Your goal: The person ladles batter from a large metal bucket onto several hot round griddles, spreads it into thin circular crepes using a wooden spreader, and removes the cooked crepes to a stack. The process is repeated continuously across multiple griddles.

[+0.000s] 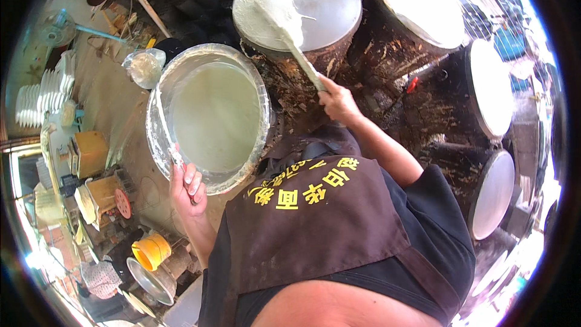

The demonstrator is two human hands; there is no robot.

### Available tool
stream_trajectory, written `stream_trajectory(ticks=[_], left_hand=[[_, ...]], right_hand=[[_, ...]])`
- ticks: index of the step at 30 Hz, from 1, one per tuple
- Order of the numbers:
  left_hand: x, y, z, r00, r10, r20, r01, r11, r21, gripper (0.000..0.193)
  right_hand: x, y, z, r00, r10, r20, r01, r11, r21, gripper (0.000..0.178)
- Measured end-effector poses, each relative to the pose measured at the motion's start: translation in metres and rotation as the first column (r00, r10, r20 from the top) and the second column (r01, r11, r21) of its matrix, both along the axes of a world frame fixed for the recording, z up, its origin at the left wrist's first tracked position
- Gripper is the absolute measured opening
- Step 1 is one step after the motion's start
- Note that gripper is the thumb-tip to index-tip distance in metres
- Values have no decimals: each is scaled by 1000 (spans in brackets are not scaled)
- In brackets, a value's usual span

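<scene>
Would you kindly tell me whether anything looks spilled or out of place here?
Yes: white residue streaks the rim of the tub, messy against the smooth liquid inside. The drum below the paddle is crusted and blotchy, perhaps from old spills. Nothing looks clearly broken.

Workshop: wide tub (206,52), dark drums (436,100)

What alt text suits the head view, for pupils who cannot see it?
A person's right hand holds a long stick over a round, white-smeared pan; the left hand grips a thin tool by a tub of pale liquid.
</scene>
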State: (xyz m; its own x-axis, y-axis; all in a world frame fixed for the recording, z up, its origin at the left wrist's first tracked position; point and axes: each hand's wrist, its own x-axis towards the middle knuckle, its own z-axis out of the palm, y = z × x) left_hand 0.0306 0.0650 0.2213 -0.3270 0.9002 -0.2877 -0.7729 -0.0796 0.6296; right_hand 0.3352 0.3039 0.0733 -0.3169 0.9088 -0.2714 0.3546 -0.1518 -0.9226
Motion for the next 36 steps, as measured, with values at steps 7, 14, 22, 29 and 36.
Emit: stream_trajectory(ticks=[7,14,22,29,36], left_hand=[[-3,7,-20,979,-143,147,140,990,29,50],[23,22,-12,976,-131,171,130,991,17,48],[55,34,-6,985,-82,152,91,994,-55,47],[75,45,5,984,-57,167,65,997,-43,49],[95,60,22,988,-18,155,24,999,-41,52]], right_hand=[[66,6,23,992,-23,-124,5,990,-143,54],[52,33,24,986,-150,68,141,983,117,37],[115,60,-8,984,-1,180,-74,907,413,35],[113,120,-6,973,-80,216,-50,841,539,36],[120,165,-3,941,19,339,-204,830,519,35]])
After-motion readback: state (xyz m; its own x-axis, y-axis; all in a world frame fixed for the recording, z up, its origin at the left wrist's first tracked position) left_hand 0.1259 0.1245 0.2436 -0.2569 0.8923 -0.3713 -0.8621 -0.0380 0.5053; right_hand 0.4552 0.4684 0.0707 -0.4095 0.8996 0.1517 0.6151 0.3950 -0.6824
